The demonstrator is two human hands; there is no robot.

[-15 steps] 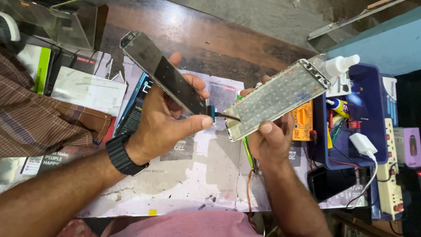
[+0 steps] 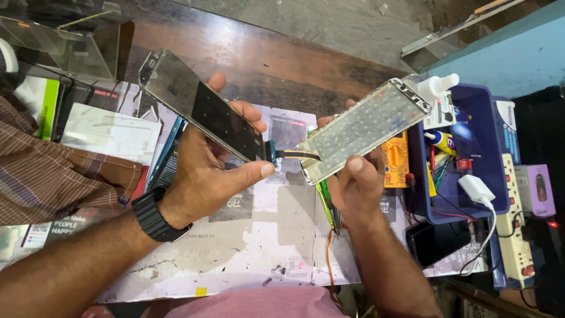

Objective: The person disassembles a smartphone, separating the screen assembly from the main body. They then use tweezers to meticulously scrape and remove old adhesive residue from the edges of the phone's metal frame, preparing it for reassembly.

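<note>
We grip the screen panel (image 2: 200, 106) in our left hand (image 2: 206, 171) and the phone frame (image 2: 365, 129) in our right hand (image 2: 353, 182), both clamped, raised over the paper mat (image 2: 259, 247). The screen is lifted off, though a thin ribbon cable (image 2: 297, 155) still joins them. Each long axis angles up and outward, making a shallow V

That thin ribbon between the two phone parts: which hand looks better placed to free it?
Probably the left hand: its thumb lies beside the ribbon at the screen panel. The right hand grips the metal backing.
</note>
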